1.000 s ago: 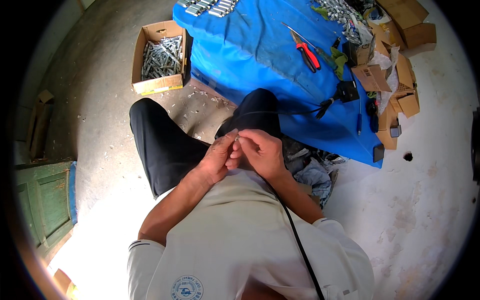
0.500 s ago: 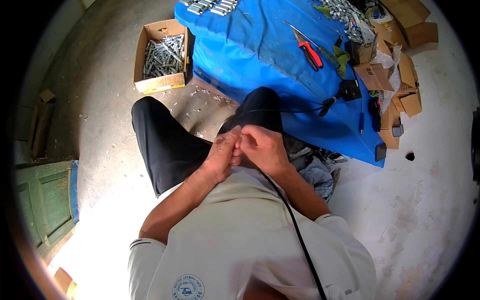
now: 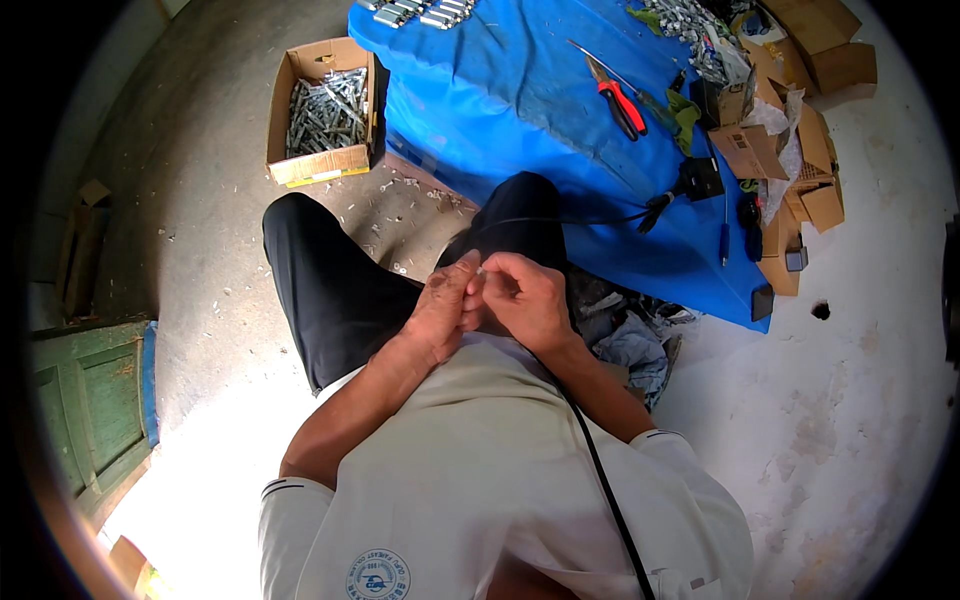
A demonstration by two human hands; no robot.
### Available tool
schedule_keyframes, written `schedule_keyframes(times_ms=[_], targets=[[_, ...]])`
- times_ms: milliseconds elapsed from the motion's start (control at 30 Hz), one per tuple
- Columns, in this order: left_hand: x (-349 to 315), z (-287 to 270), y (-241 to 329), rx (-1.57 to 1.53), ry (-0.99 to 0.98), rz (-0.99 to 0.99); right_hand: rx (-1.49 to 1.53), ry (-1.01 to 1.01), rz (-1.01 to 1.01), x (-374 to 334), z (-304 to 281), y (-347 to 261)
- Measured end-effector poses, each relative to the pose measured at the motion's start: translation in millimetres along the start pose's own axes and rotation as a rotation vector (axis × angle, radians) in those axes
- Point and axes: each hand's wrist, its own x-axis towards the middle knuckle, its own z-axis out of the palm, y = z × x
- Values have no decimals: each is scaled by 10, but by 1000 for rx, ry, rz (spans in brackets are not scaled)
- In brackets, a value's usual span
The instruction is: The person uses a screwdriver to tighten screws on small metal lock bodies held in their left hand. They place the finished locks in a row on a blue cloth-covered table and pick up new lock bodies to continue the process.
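Close together over my lap, my left hand [image 3: 446, 305] and my right hand [image 3: 527, 300] are both closed, fingertips almost meeting. Between them shows a tiny pale piece [image 3: 480, 271], too small to name. Thumb and forefinger of the right hand pinch at it. The left hand's fingers are curled, and whatever lies inside them is hidden. Just beyond my hands is my dark-trousered knee [image 3: 525, 200], with a thin black cable crossing it toward the table.
A blue-covered table [image 3: 500, 110] holds red-handled pliers [image 3: 622, 108], a black adapter [image 3: 700, 180] and a heap of small metal parts [image 3: 695, 35]. A cardboard box [image 3: 320, 160] of silver metal pieces stands on the floor at left. Opened cartons [image 3: 810, 180] crowd the right.
My right hand's fingertips have shifted slightly, and the pale piece between my hands shows more clearly. The left hand stays nearly in place.
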Motion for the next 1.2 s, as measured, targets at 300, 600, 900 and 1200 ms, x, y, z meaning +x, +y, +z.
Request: schedule_keyframes(times_ms=[300, 600, 900, 1200], targets=[[3, -8, 10, 2, 1, 15, 41, 4, 82, 0, 2, -29], [-39, 31, 37, 25, -13, 29, -36, 19, -30, 60, 6, 8], [-25, 57, 46, 48, -12, 25, -40, 35, -28, 60, 12, 12], [-20, 82, 56, 90, -5, 6, 31, 77, 40, 36, 37, -13]])
